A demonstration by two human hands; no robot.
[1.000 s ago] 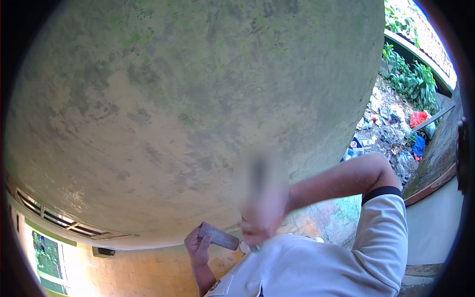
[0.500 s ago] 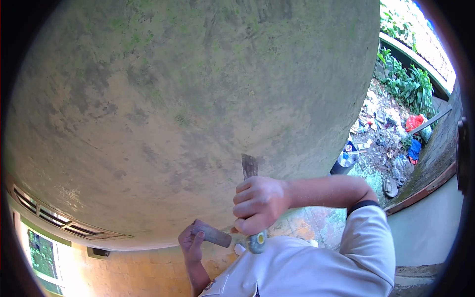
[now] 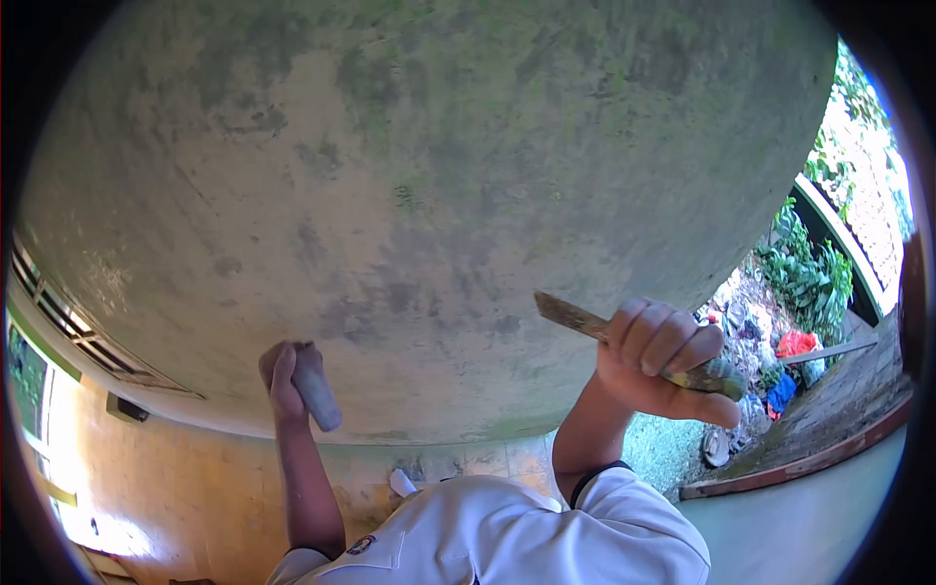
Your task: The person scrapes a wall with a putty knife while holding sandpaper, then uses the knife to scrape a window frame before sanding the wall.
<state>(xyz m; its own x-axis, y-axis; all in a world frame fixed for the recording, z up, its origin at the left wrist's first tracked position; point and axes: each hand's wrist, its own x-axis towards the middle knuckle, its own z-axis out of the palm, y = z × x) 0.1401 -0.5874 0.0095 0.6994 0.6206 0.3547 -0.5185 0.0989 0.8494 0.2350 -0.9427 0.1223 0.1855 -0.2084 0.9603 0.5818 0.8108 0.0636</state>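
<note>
In the head view, my right hand (image 3: 663, 356) is wrapped round the worn, mottled handle of a scraper (image 3: 573, 317). Its long, narrow blade, brown and stained, points left across the wall and ends in a slanted tip. Lower on the left, my left hand (image 3: 283, 378) grips a grey oblong block (image 3: 316, 390), which slants down to the right from the fingers. The stained wall (image 3: 390, 214), patched with green and dark marks, spreads behind both hands. A wide gap separates the block from the blade.
A slatted vent (image 3: 97, 336) is set in the wall at left, near a bright window. Tiled floor (image 3: 205, 478) lies below. At right, litter with a red plastic bag (image 3: 798, 343) and leafy plants (image 3: 809, 268) lie beyond the wall's edge, beside a low ledge (image 3: 809, 453).
My right hand has moved right and turned, swinging the blade from upright to pointing left. My left hand has gone left and up with the block. The view has shifted too.
</note>
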